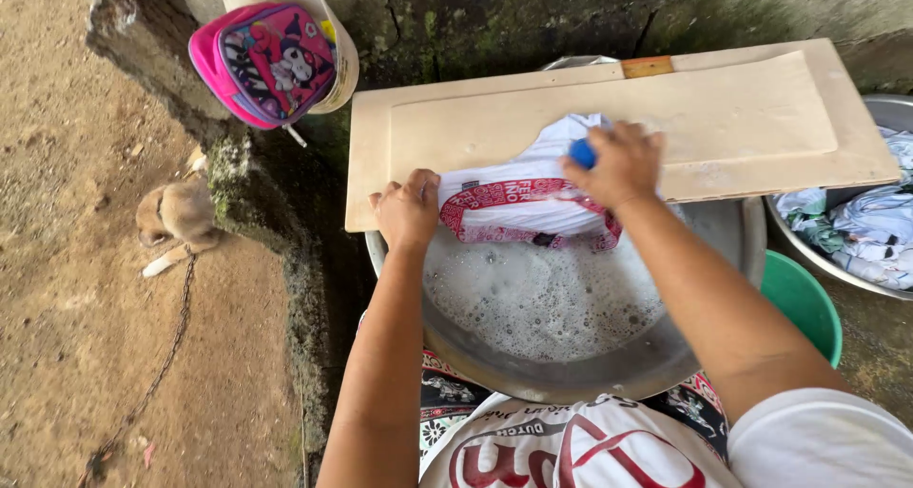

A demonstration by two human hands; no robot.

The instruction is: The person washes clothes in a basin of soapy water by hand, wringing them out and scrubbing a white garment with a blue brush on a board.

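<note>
Nearest me, my white printed shirt [571,450] is cut off by the bottom edge, and just beyond it sits the round grey metal basin of soapy water [542,307], its far half hidden under the board and cloth. To its right a green plastic bucket [808,302] shows only a curved slice behind my right forearm. My left hand [407,209] presses flat on the near left corner of the pale rectangular wooden board [742,117], fingers curled over the left end of the wet white garment with red printed trim [523,203], pinning it rather than gripping it. My right hand [620,165] is closed around a small blue scrubbing object [582,152]; only a blue corner peeks out, so I cannot make out what kind it is. The garment lies across the board's near edge, drooping toward the foam. At the right, a second metal basin of crumpled pale laundry [856,226] is cut off by the frame. Far left, a tan puppy on a chain [176,217] lies on the dirt, and a pink cartoon-printed backpack [271,60] leans by the mossy wall [533,17].
</note>
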